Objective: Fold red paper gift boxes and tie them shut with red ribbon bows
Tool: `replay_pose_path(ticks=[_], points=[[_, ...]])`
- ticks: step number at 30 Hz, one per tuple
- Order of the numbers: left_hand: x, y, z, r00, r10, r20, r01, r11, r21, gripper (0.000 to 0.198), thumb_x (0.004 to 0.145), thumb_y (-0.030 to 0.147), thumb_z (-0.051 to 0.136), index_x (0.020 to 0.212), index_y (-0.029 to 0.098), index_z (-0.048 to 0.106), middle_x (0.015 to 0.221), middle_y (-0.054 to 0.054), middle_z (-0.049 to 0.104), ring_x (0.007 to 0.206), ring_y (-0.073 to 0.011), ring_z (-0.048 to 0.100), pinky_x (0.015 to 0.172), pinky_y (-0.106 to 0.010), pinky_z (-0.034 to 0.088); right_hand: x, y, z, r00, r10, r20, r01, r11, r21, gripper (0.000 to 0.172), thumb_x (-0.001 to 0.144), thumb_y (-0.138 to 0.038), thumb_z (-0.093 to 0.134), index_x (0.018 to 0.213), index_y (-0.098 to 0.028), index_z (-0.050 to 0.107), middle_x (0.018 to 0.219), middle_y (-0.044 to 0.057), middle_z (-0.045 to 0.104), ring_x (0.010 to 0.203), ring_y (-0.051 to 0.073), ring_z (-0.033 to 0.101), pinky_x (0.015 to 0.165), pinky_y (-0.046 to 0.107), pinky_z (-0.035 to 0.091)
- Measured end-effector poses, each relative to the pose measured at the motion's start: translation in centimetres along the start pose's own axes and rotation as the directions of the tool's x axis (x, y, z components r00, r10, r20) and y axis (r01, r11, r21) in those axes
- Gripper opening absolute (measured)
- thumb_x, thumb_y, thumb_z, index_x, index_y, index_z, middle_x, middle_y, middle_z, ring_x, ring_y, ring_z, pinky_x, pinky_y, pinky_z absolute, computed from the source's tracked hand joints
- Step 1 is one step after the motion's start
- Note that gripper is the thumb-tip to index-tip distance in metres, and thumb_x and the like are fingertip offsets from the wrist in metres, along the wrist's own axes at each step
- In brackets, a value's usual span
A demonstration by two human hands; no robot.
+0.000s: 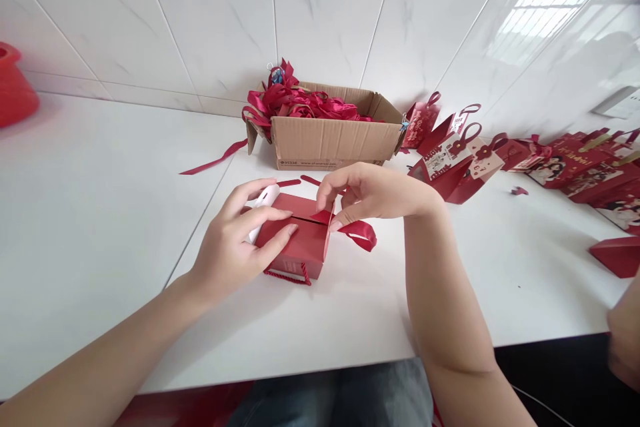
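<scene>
A small red gift box (300, 237) lies on the white table in front of me, a slit running across its top and a twisted red cord at its near side. My left hand (240, 233) grips the box from the left, thumb and fingers pressing its top. Partly hidden behind those fingers is a white rounded object (267, 197), whose kind I cannot make out. At the box's right end, my right hand (363, 193) pinches a red ribbon (365, 235). One ribbon end lies over the slit, and a loop hangs to the right.
Behind the box stands an open cardboard box (335, 140) heaped with red ribbons (305, 103). Several red gift boxes (450, 163) and printed gift bags (595, 173) line the right side. A red container (15, 90) is at far left. Part of another person's arm (625, 330) shows at the right edge.
</scene>
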State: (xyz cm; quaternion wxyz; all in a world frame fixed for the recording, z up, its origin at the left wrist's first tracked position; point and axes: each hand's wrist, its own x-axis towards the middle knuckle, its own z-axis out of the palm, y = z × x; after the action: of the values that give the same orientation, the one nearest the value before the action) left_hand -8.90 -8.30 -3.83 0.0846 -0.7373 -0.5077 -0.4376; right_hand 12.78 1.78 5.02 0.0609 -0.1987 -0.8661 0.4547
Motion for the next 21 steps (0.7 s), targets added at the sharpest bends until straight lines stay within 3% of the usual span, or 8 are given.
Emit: replay_pose_path(ticks=[5,10,16,19,21], points=[[0.0,0.0,0.0,0.998,0.066,0.008,-0.066,0.996,-0.063,0.008,0.081,0.019,0.067,0.088,0.022,0.067,0.123,-0.006,0.056,0.110,-0.0215,0.061,0.088,-0.035,0.055,0.1,0.4,0.0,0.997,-0.071,0.037,0.066,0.991,0.120,0.022,0.074,-0.024,0.072,0.090,-0.016,0.060,0.083,-0.001,0.063,0.067,0.007,0.060,0.057,0.020,0.044],[0.1,0.1,-0.1,0.995,0.094,0.022,-0.092,0.991,-0.096,0.009,0.081,0.017,0.066,0.089,0.021,0.066,0.125,-0.006,0.056,0.110,-0.0210,0.061,0.088,-0.033,0.055,0.0,0.5,-0.3,0.991,-0.086,0.107,0.075,0.992,0.098,0.011,0.077,-0.023,0.070,0.080,-0.013,0.066,0.079,0.001,0.066,0.071,0.009,0.063,0.065,0.021,0.050],[0.3,0.4,-0.6,0.988,0.120,0.100,-0.104,0.982,-0.156,0.010,0.082,0.016,0.063,0.089,0.022,0.067,0.129,-0.007,0.057,0.114,-0.0223,0.061,0.093,-0.035,0.055,-1.0,0.3,-1.0,0.988,-0.048,0.147,0.040,0.998,0.055,0.029,0.075,-0.033,0.073,0.096,-0.013,0.072,0.092,0.007,0.072,0.058,0.007,0.060,0.054,0.021,0.047],[0.2,0.6,-0.7,0.978,0.143,0.149,-0.107,0.967,-0.230,0.012,0.082,0.014,0.063,0.091,0.022,0.067,0.131,-0.007,0.056,0.118,-0.0224,0.059,0.098,-0.036,0.053,-1.4,0.0,-1.0,0.994,-0.094,0.057,0.090,0.993,0.074,0.027,0.076,-0.035,0.073,0.093,-0.014,0.074,0.092,0.007,0.073,0.062,0.009,0.061,0.052,0.020,0.047],[0.0,0.6,-0.7,0.970,0.167,0.178,-0.110,0.950,-0.291,0.015,0.082,0.013,0.063,0.093,0.022,0.067,0.132,-0.007,0.055,0.121,-0.0219,0.057,0.100,-0.035,0.053,-1.3,-0.2,-0.7,0.982,-0.164,-0.097,0.174,0.979,0.105,0.023,0.076,-0.034,0.073,0.090,-0.016,0.075,0.089,0.005,0.073,0.066,0.010,0.062,0.053,0.021,0.049]])
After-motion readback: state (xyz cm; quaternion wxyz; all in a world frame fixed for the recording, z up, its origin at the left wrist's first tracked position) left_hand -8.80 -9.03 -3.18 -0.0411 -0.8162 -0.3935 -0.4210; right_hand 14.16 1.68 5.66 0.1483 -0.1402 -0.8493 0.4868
